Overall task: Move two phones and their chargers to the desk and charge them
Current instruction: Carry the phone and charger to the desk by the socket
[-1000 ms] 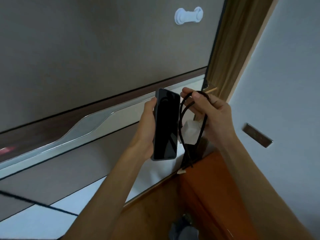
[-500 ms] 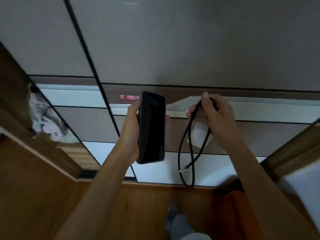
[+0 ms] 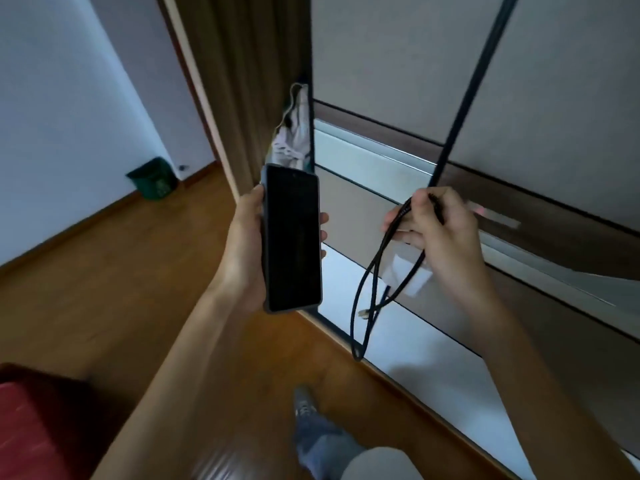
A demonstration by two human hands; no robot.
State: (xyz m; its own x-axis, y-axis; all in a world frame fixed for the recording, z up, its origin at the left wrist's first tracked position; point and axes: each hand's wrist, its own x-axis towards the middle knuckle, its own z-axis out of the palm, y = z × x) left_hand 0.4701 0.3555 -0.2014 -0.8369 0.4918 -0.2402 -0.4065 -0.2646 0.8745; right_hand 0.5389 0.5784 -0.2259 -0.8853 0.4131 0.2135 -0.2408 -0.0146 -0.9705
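A black phone [image 3: 292, 239] with a dark screen stands upright in my left hand [image 3: 242, 251], gripped by its long edges at chest height. To its right my right hand [image 3: 438, 237] is closed on a charger: a white plug block [image 3: 408, 277] shows under the palm and its black cable [image 3: 375, 289] hangs in loops below the fist, the connector end dangling near the loops. The two hands are apart, about a hand's width. Only one phone and one charger are in sight; no desk shows.
A wardrobe with grey sliding doors [image 3: 519, 98] fills the right side, with pale cloth [image 3: 294, 133] hanging at its open edge. Wooden floor [image 3: 121, 289] stretches to the left, a green bin [image 3: 154, 178] by the white wall. A red seat corner [image 3: 27, 427] is at bottom left.
The view has swung left along the wardrobe, bringing the floor, wall and bin into sight. Both hands keep their hold on the phone and charger, a little further apart.
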